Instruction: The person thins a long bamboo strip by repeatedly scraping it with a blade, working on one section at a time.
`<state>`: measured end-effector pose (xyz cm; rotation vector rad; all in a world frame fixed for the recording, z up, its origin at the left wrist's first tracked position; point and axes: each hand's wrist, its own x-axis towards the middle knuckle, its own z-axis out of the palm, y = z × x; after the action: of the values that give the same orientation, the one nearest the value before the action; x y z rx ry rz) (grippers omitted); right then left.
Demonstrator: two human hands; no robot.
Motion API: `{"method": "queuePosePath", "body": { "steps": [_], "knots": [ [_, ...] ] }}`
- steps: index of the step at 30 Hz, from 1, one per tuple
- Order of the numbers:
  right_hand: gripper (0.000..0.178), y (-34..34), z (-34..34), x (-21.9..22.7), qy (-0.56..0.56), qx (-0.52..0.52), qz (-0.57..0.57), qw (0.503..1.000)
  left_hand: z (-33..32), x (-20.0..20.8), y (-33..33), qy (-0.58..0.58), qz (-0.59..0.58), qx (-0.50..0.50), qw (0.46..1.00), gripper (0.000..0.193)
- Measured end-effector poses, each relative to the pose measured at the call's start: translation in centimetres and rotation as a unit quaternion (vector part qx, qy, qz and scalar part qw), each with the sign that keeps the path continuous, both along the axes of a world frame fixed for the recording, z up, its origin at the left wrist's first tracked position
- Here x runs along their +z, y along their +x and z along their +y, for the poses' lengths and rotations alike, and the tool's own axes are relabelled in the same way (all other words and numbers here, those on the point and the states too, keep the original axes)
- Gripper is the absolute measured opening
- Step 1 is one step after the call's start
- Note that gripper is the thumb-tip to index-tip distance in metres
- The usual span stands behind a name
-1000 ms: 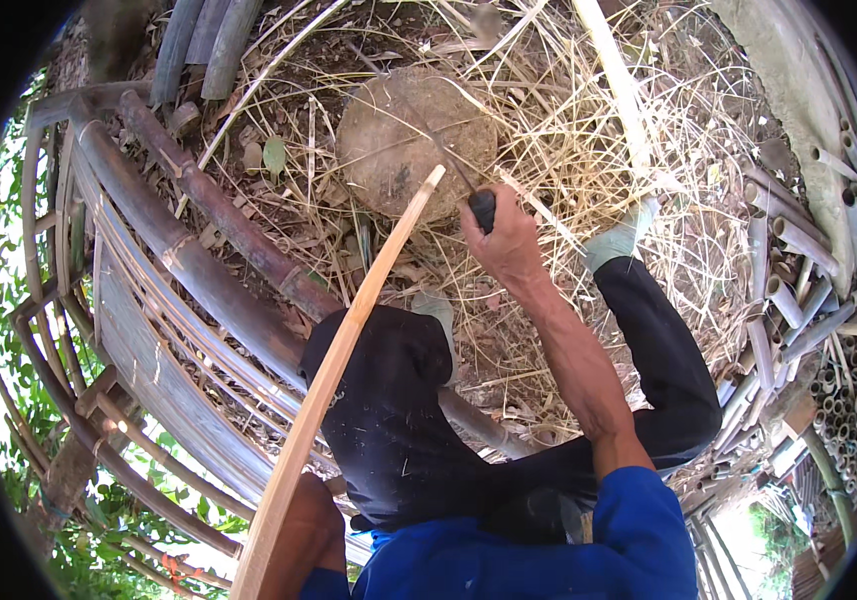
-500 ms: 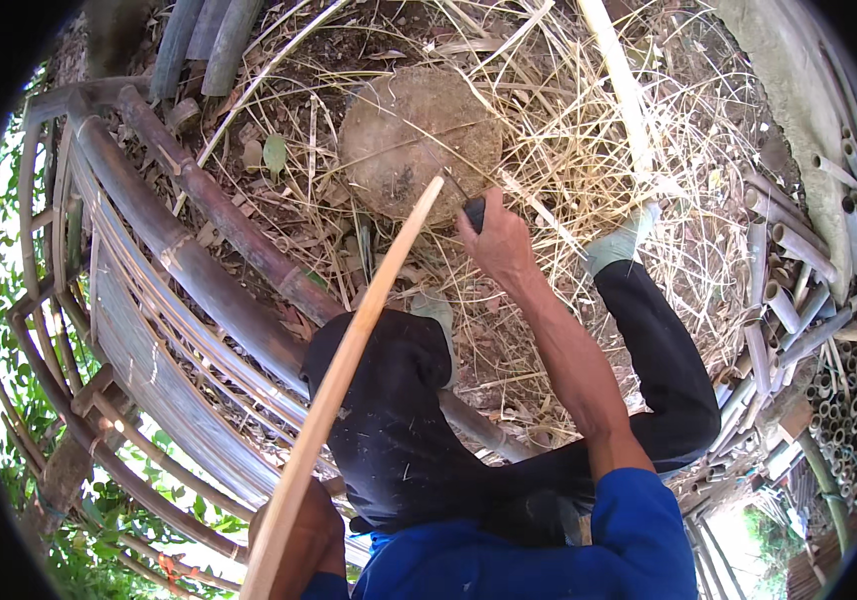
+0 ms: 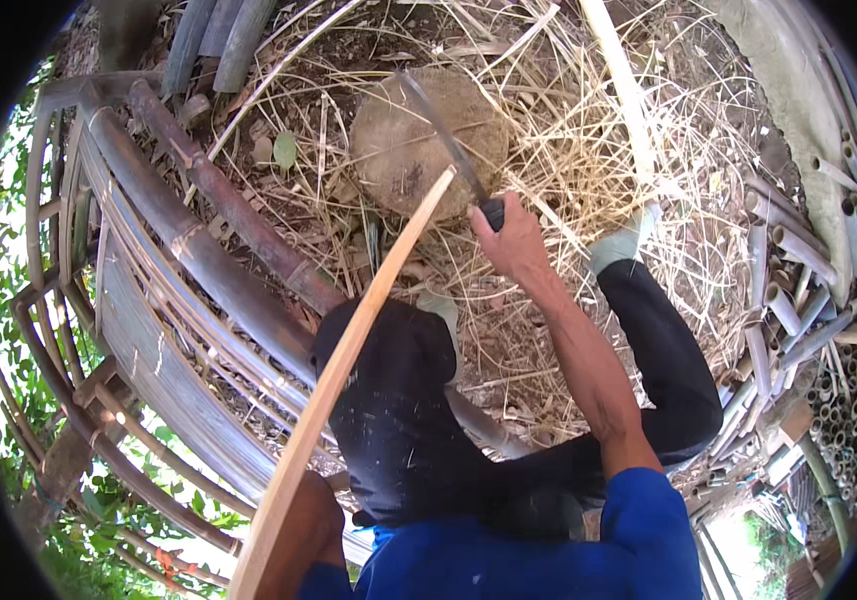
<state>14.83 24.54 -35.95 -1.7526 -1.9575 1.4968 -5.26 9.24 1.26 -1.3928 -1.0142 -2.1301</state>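
Observation:
My right hand (image 3: 511,238) is closed around the dark handle of a long knife (image 3: 442,128). Its narrow, slightly curved blade points away and to the left, over a round wooden block (image 3: 389,150). A long pale strip of wood or bamboo (image 3: 354,335) slants from the lower left edge, across my left thigh, to a narrow tip near the blade. Whether tip and blade touch, I cannot tell. Part of my bent left arm (image 3: 319,520) shows beside the strip's lower end; no left hand can be made out.
Pale shavings (image 3: 589,150) litter the ground around the block. Dark bamboo poles (image 3: 239,295) and a slatted bamboo frame (image 3: 154,360) run along the left. A thick pale strip (image 3: 619,80) lies at the far right. Cut bamboo tubes (image 3: 854,400) are stacked on the right.
The knife's blade has turned and now shows its length over the block. My right hand and the strip's tip have shifted slightly right; the view has moved a little too.

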Motion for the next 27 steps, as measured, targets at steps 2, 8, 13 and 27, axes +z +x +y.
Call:
{"method": "queuePosePath", "body": {
  "steps": [2, 8, 13, 27],
  "knots": [
    [0.040, 0.4, -1.0, 1.7, 0.044, -0.007, 0.015, 0.999, -0.5, -0.1, -0.2, 0.038, -0.035, 0.093, 0.994, 0.045],
    [0.030, 2.7, -1.7, 7.3, 0.159, -0.052, 0.051, 0.984, -9.1, 0.2, -5.3, 0.079, -0.214, -0.036, 0.973, 0.035],
    [0.030, 7.1, -1.2, 10.7, 0.224, -0.053, 0.025, 0.973, -14.6, 0.3, -9.1, -0.006, -0.183, 0.327, 0.927, 0.014],
    [0.031, 8.6, -8.9, 16.2, 0.109, -0.089, 0.158, 0.977, -24.2, -19.9, -12.1, -0.113, -0.621, 0.105, 0.769, 0.016]
  ]
}}
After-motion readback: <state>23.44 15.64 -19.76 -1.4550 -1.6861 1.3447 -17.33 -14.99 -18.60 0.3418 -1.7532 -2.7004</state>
